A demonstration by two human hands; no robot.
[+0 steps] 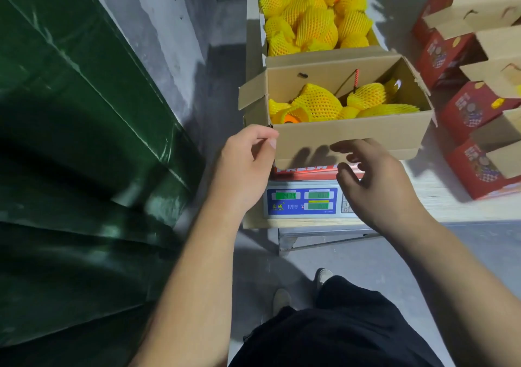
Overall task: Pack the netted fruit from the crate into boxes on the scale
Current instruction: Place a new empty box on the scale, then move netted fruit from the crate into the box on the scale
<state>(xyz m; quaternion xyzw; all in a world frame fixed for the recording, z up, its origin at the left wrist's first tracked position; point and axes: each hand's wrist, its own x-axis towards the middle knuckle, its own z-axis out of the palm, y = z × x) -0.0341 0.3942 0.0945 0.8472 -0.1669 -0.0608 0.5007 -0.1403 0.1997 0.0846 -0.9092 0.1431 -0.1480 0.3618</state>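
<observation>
Part-filled, the open brown cardboard box (349, 138) looks weighty yet stiff-walled: left hand (248, 163) pinches its near corner, right hand (375, 180) hovers open-fingered, empty.

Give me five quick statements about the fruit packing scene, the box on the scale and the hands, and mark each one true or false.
1. The open cardboard box sits on the scale. True.
2. That box is empty. False: several yellow netted fruit lie inside it.
3. The left hand is at the box's near left corner. True.
4. The right hand holds a netted fruit. False: it holds nothing, fingers loosely spread in front of the box's near wall.
5. The container behind the box is nearly empty. False: it is piled with netted fruit.
</observation>
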